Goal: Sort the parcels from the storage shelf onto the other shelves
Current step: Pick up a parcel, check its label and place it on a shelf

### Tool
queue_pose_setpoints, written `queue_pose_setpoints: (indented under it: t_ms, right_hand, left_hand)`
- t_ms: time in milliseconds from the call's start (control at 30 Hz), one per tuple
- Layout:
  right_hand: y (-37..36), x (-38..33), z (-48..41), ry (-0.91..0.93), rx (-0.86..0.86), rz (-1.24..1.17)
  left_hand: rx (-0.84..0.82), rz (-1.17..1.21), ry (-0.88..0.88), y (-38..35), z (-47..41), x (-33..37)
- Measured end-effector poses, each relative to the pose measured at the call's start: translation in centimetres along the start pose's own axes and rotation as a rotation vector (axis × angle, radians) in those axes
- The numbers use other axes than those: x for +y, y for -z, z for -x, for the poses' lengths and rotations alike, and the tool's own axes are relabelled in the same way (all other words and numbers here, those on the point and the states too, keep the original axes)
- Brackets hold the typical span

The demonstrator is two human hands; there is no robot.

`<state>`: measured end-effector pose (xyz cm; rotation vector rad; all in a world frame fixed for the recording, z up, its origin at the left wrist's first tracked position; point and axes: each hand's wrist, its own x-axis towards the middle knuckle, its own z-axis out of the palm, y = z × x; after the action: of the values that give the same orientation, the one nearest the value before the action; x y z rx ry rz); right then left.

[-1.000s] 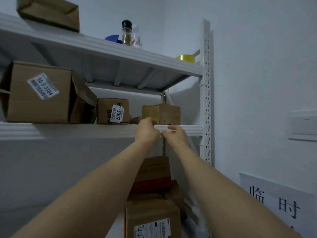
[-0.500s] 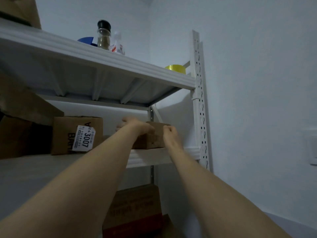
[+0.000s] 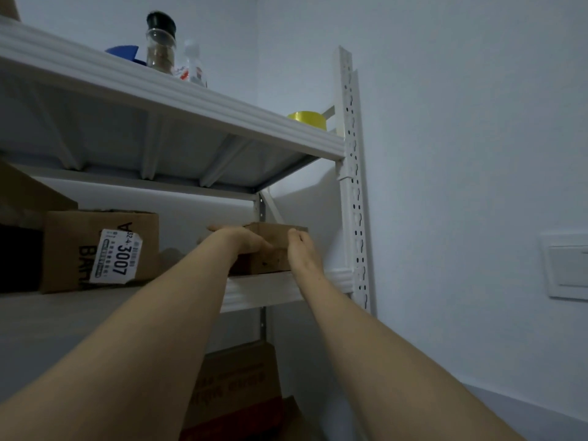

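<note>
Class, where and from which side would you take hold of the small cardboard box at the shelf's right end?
Take its left and right side faces, reaching in from the front. The small box sits squarely at the shelf edge with open gaps either side, and the left hand and right hand hold it there.

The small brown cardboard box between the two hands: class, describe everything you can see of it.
The small brown cardboard box shows a plain, scuffed front with no label. It stands upright and seems to rest at the right end of the white metal middle shelf, near the white perforated post. The left hand grips its left part and the right hand holds its right side. Its back is hidden.
</note>
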<state>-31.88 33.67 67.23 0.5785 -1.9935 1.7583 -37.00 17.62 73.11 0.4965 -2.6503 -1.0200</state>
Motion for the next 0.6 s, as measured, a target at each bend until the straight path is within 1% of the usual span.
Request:
queue_pose_setpoints:
  t_ms: [67, 100, 133, 200, 233, 333, 467, 500, 600]
  right_hand:
    - [0.2, -0.2, -0.4, 0.026, -0.008, -0.002]
    - [0.1, -0.4, -0.6, 0.038, -0.013, 0.005]
    - [0.0, -0.5, -0.9, 0.043, -0.015, 0.011]
    - [-0.4, -0.8, -1.3, 0.034, -0.022, 0.043]
    - [-0.6, -1.0, -1.6, 0.023, -0.023, 0.071]
    - [-1.2, -1.4, -2.1, -0.011, -0.011, 0.11]
    - [-2.0, -1.4, -2.6, 0.032, -0.061, 0.211]
    - [-2.1, -1.3, -2.7, 0.054, -0.068, 0.239]
    - [-1.5, -1.3, -2.7, 0.087, -0.039, 0.204]
  left_hand:
    - [0.037, 0.112, 0.115, 0.3, 0.9, 0.3]
    - [0.088, 0.148, 0.107, 0.2, 2.2, 0.6]
    - [0.109, 0.202, 0.076, 0.5, 5.8, 1.1]
    - [0.112, 0.216, 0.017, 0.7, 7.3, 1.6]
    - [0.098, 0.252, -0.024, 0.8, 7.7, 1.7]
    - [0.054, 0.487, -0.116, 0.8, 8.1, 1.7]
    - [0.108, 0.616, -0.222, 1.5, 7.2, 1.2]
    - [0.105, 0.656, -0.217, 1.7, 6.3, 0.8]
    - [0.15, 0.77, -0.063, 1.1, 6.7, 1.1]
